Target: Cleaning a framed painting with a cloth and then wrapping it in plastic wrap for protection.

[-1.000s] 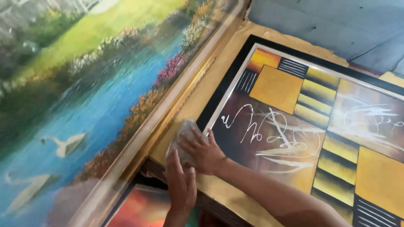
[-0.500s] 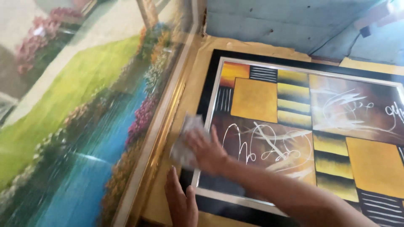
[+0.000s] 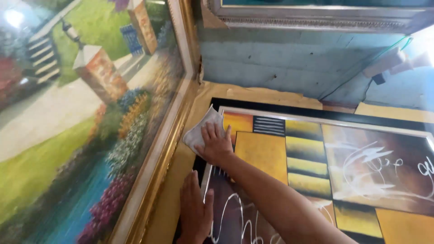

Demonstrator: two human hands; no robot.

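An abstract framed picture (image 3: pixel 352 158) in yellow, brown and black lies flat in front of me, with white scribbles on its glass. My right hand (image 3: pixel 217 145) presses a grey-white cloth (image 3: pixel 200 129) onto the picture's upper left corner, fingers spread over the cloth. My left hand (image 3: pixel 195 210) rests flat and open on the picture's left edge, nearer to me, holding nothing.
A large landscape painting in a gilt frame (image 3: pixel 167 135) leans at the left, right beside the cloth. Brown wrapping paper (image 3: pixel 262 96) lies under the abstract picture. A grey block wall (image 3: pixel 280 63) and another ornate frame (image 3: pixel 316 20) stand behind.
My right hand has slid the cloth up along the picture's left side to its upper left corner. My view has tilted upward, showing the wall and the frame above.
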